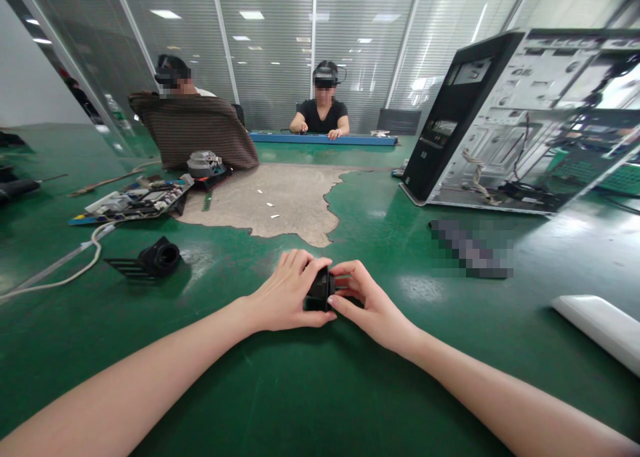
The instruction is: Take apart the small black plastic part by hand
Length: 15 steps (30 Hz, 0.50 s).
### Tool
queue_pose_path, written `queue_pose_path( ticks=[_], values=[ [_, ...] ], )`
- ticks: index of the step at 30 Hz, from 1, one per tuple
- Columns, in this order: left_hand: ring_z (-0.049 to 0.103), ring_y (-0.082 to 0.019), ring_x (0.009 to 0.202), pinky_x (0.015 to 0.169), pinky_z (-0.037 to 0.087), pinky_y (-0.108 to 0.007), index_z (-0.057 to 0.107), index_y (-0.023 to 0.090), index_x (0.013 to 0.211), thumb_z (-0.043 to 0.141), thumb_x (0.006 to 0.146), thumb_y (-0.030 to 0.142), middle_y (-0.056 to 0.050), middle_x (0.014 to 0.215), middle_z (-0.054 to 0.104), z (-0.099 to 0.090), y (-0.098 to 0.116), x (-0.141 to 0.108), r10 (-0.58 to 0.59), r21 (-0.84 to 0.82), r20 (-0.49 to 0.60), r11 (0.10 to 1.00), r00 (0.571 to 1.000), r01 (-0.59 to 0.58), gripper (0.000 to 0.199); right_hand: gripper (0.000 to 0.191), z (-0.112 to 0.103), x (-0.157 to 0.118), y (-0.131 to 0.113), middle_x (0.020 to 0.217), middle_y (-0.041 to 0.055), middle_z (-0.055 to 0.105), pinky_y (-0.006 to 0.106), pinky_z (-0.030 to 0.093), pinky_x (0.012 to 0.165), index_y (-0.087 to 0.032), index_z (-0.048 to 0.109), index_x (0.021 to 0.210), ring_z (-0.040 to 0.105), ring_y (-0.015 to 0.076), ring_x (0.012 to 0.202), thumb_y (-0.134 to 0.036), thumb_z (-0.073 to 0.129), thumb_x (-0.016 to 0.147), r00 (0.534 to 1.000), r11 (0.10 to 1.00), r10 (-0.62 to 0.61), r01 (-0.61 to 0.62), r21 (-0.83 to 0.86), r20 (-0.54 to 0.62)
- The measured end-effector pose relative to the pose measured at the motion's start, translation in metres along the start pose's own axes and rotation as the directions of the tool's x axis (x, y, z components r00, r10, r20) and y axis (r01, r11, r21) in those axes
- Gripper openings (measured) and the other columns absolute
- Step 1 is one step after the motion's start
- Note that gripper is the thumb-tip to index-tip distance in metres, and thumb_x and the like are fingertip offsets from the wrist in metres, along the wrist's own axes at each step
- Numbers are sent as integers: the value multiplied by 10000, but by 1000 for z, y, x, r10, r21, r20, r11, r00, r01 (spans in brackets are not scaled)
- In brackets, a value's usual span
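Note:
Between my two hands, on the green tabletop [280, 390], is a small black plastic part [318, 290] with a square body and a narrower end facing right. My left hand [283, 290] wraps over its left side, with the thumb and fingers around it. From the right, the fingertips and thumb of my right hand [363, 303] pinch the narrower end. My fingers cover much of the part. Farther left lies another black plastic piece [163, 257] with a round opening and a slotted plate.
An opened computer tower [465, 123] stands at the right. A circuit board [135, 200] and a heatsink fan [205, 167] lie at the left, near a pale cable [95, 247]. A white object [600, 323] sits at right. Across the table, two people wear headsets, one beside a blue bar [325, 139].

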<state>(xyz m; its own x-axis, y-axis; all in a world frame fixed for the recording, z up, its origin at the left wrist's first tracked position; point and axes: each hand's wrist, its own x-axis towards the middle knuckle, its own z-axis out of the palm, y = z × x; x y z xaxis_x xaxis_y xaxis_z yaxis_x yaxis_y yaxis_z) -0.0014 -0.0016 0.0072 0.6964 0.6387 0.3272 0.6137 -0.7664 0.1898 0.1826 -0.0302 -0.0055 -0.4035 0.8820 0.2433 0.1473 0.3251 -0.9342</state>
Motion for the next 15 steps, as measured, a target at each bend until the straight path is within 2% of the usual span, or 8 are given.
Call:
queue_pose_path(
  ticks=[5,8,15],
  values=[
    [385,-251,912,798,326,-402,342,158,1210,561,674,546,-98,1013,420,1,0,0,4,-11,-8,1000,1000,-4,697,304,0,1,-2,1042,40,512,343,477,842,-228,413,1062,544,160,977,-163,533,790,999,999,31,-32,17,24],
    [387,-250,911,796,326,-398,348,167,1207,567,676,520,-93,1009,421,0,0,0,2,-21,-14,1000,1000,-3,674,290,0,0,-3,1021,25,500,339,478,838,-237,425,1022,533,159,983,-141,541,774,1000,1000,-2,1,6,26],
    [390,-249,890,784,328,-402,354,184,1198,576,655,554,-85,999,424,0,0,0,4,-36,-22,999,1000,-4,693,155,-1,-1,0,1029,26,470,335,483,845,-233,461,935,525,153,964,-184,525,802,999,999,-43,43,-14,1]
  ],
)
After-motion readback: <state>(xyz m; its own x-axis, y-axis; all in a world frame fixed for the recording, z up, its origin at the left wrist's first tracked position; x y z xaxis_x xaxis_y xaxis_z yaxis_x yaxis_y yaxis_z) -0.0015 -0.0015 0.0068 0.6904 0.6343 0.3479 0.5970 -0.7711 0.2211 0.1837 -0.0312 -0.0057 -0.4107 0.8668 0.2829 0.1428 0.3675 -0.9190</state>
